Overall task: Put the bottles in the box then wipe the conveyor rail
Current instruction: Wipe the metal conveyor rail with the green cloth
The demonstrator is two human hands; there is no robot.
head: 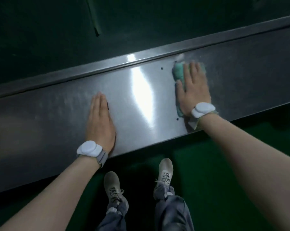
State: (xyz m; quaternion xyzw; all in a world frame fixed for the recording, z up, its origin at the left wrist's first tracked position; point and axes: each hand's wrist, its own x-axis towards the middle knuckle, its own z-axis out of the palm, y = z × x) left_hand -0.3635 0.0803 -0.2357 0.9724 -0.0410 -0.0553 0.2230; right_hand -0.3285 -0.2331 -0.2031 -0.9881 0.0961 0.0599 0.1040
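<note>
A wide, shiny steel conveyor rail (61,114) runs across the view from lower left to upper right. My right hand (193,90) lies flat on a green cloth (178,71), pressing it onto the rail; the cloth shows around the fingers and under the wrist. My left hand (100,120) rests flat on the bare steel with its fingers together, holding nothing. No bottles or box are in view.
Beyond the rail's raised lip (157,55) lies the dark conveyor belt (49,39). A green floor (207,164) and my two shoes are below the rail's near edge. Two small dark holes (161,68) mark the steel near the cloth.
</note>
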